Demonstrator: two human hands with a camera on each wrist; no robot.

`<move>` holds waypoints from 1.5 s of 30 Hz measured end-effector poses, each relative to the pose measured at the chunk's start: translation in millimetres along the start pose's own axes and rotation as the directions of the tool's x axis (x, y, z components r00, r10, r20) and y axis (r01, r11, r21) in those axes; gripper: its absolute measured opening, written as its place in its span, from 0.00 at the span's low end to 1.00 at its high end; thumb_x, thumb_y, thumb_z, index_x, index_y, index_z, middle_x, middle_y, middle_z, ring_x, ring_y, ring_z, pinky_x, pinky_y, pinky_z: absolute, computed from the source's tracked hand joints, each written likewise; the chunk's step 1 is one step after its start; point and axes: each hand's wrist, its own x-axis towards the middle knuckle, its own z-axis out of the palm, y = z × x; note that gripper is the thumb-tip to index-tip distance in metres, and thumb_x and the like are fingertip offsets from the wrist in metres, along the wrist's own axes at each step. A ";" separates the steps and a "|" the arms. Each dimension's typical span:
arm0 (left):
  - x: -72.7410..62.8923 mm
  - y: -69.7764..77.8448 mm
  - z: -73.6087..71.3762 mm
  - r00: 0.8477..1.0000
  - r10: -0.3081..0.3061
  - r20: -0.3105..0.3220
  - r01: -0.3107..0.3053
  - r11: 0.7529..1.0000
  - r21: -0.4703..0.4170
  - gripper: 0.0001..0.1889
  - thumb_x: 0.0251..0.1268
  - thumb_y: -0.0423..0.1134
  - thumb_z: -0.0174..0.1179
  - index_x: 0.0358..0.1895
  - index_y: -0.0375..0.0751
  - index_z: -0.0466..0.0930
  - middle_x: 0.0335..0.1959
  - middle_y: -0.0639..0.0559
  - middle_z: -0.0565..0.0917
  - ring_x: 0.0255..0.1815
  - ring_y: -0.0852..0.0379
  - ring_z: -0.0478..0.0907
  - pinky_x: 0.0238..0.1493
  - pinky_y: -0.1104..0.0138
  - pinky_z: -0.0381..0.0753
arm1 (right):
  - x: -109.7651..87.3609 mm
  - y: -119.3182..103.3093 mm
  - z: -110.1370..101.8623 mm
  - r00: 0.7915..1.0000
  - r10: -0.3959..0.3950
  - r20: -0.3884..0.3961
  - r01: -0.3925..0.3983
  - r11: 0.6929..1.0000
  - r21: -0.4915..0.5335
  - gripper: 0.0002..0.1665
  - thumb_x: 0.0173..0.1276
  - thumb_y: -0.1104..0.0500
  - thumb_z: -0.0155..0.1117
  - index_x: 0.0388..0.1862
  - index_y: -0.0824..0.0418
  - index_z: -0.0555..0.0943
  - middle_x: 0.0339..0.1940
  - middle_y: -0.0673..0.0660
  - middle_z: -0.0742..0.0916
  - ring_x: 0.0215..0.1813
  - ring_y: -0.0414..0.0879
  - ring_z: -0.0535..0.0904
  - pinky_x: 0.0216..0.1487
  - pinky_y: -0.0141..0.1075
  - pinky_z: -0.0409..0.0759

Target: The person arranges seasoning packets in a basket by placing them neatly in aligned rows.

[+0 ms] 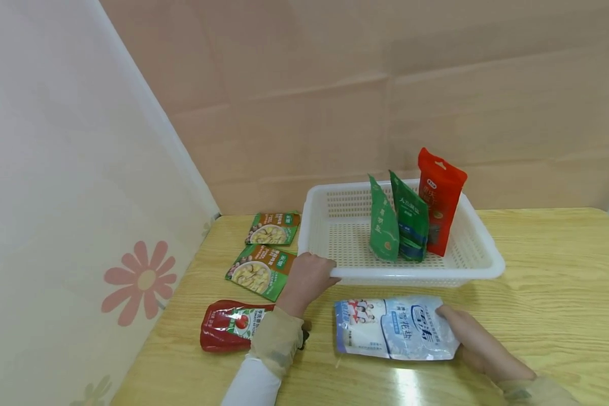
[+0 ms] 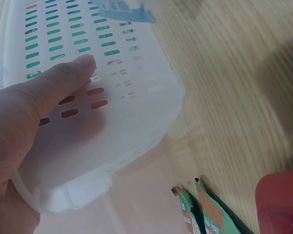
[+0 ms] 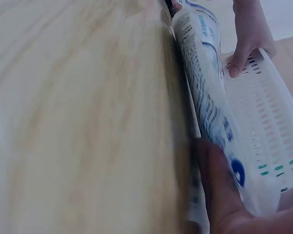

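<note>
My left hand [image 1: 307, 282] grips the front left corner of a white plastic basket [image 1: 416, 273]. In the left wrist view the thumb [image 2: 63, 80] lies on the slotted outer wall, with the fingers behind it showing faintly through the plastic. My right hand [image 1: 479, 344] holds the right end of a blue and white salt bag [image 1: 396, 328] in front of the basket. In the right wrist view the bag [image 3: 200, 73] is seen edge-on close over the table, with the thumb [image 3: 217, 175] against its near face. Two green packets [image 1: 411, 217] and a red packet [image 1: 438, 208] stand in the basket.
Left of the basket lie two green and brown soup packets [image 1: 259, 270], the upper one [image 1: 274, 228] near the back wall. A red ketchup pouch [image 1: 228, 327] lies partly under my left forearm. A flowered white wall [image 1: 81, 169] borders the wooden table [image 1: 553, 282] on the left.
</note>
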 end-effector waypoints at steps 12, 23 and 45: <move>0.8 0.7 -2.6 1.000 0.008 -0.002 -0.008 1.000 0.009 0.15 0.48 0.58 0.69 0.19 0.53 0.80 0.15 0.63 0.82 0.16 0.63 0.76 0.24 0.70 0.73 | -0.2 -5.1 11.7 0.984 0.016 -0.180 -0.050 0.982 -0.182 0.34 0.73 0.53 0.54 0.65 0.78 0.62 0.30 0.47 0.87 0.31 0.40 0.84 0.33 0.34 0.82; -2.3 -1.1 4.6 1.000 0.025 -0.017 -0.026 0.999 -0.040 0.12 0.51 0.57 0.68 0.28 0.54 0.84 0.23 0.64 0.86 0.24 0.64 0.82 0.37 0.69 0.78 | -10.6 -6.7 28.3 0.946 0.034 -0.321 -0.043 0.999 -0.022 0.34 0.72 0.53 0.56 0.68 0.74 0.62 0.29 0.41 0.86 0.31 0.36 0.82 0.33 0.34 0.82; -38.6 36.1 -2.8 0.992 0.028 -0.125 -0.085 0.872 -0.482 0.19 0.71 0.47 0.51 0.60 0.47 0.76 0.65 0.49 0.75 0.71 0.49 0.66 0.69 0.57 0.66 | -53.5 -38.6 40.9 0.962 -0.089 -0.259 0.099 0.995 0.025 0.26 0.73 0.52 0.54 0.66 0.63 0.69 0.33 0.39 0.88 0.36 0.41 0.86 0.37 0.41 0.85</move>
